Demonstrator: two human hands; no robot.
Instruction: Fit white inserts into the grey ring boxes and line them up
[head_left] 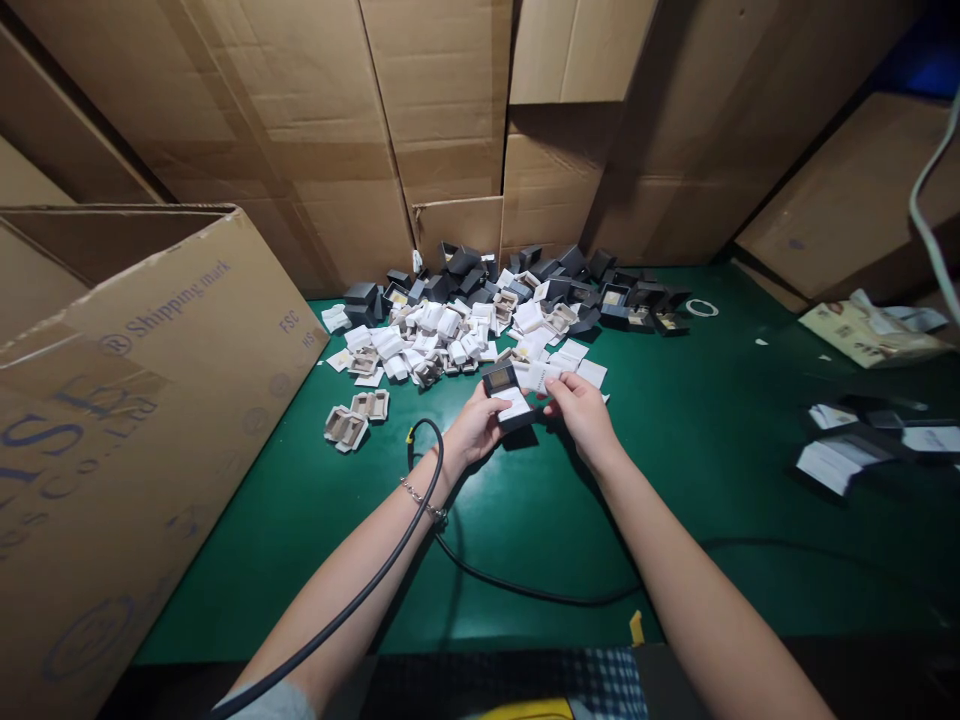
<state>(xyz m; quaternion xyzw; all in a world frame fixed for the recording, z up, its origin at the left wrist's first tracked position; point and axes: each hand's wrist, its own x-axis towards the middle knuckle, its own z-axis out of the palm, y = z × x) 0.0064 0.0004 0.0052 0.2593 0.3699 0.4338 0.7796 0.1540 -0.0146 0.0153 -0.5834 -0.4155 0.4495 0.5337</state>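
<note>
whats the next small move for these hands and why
Perhaps firm up the left hand's hold on the open black box before shifting the white piece: the right hand pinches that piece close beside the box's raised lid.

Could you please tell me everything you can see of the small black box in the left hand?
The small black box looks like rigid card or plastic and stands open, its lid tilted back toward the pile and showing a brownish inner panel. A white insert shows in the base. The left hand grips it from the side, the thumb over the insert's edge. It seems to be held above the green tabletop. Any lettering is too small to read.
</note>
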